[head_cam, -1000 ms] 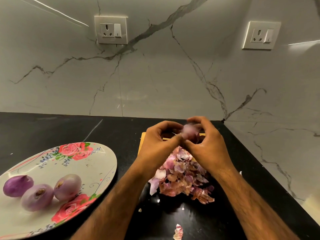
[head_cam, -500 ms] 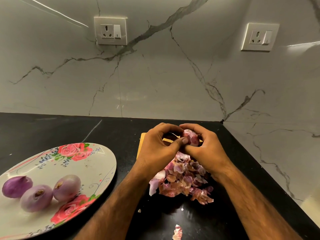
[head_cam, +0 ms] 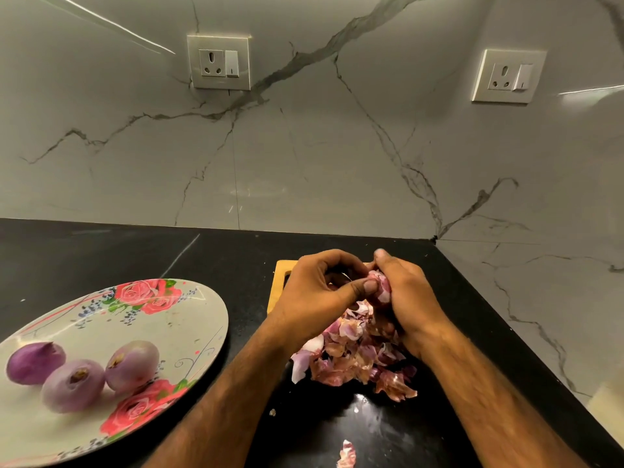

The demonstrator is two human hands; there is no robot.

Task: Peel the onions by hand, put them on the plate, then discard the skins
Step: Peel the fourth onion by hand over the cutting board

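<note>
Onion (head_cam: 380, 288) gets peeled right of plate (head_cam: 189, 320).
L hand (head_cam: 314, 293) pinches it w/ thumb, R hand (head_cam: 410, 298) curls round it; looks light, slick, papery outside; prob. best taken at a loose edge.

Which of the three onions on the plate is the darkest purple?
The leftmost onion, deep purple; the middle onion and right onion are paler lilac.

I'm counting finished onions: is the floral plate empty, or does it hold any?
Not empty: three peeled onions lie on the plate's near-left part. A fourth onion is gripped by the left hand and right hand.
</note>
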